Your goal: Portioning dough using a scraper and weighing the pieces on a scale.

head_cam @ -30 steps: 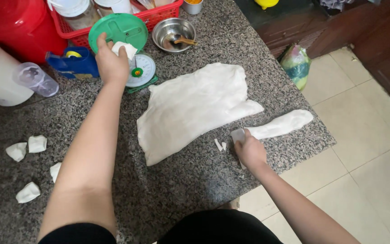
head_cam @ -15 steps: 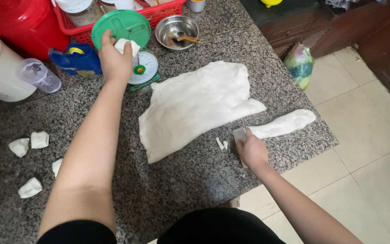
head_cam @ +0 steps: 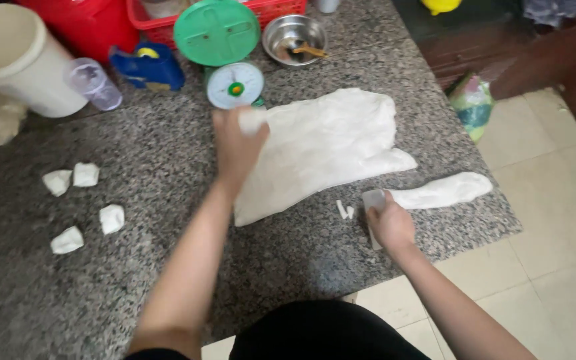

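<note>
My left hand (head_cam: 236,143) is blurred in motion just in front of the green kitchen scale (head_cam: 225,53), closed around a small white dough piece (head_cam: 255,120). It hovers over the left edge of a large flattened dough sheet (head_cam: 328,143) on the granite counter (head_cam: 155,267). My right hand (head_cam: 389,223) rests near the counter's front edge, gripping a white plastic scraper (head_cam: 373,200). The scraper touches the end of a long dough strip (head_cam: 443,191). Two tiny dough scraps (head_cam: 345,211) lie just left of it.
Several cut dough pieces (head_cam: 81,203) lie at the counter's left. Behind are a cream bucket (head_cam: 18,60), a clear cup (head_cam: 93,83), a blue object (head_cam: 148,67), a steel bowl (head_cam: 293,37) and a red basket (head_cam: 168,27). A tiled floor (head_cam: 555,233) lies at the right.
My left hand has lifted the small dough piece off the scale and pulled it back toward me. The right hand with the scraper has stayed put.
</note>
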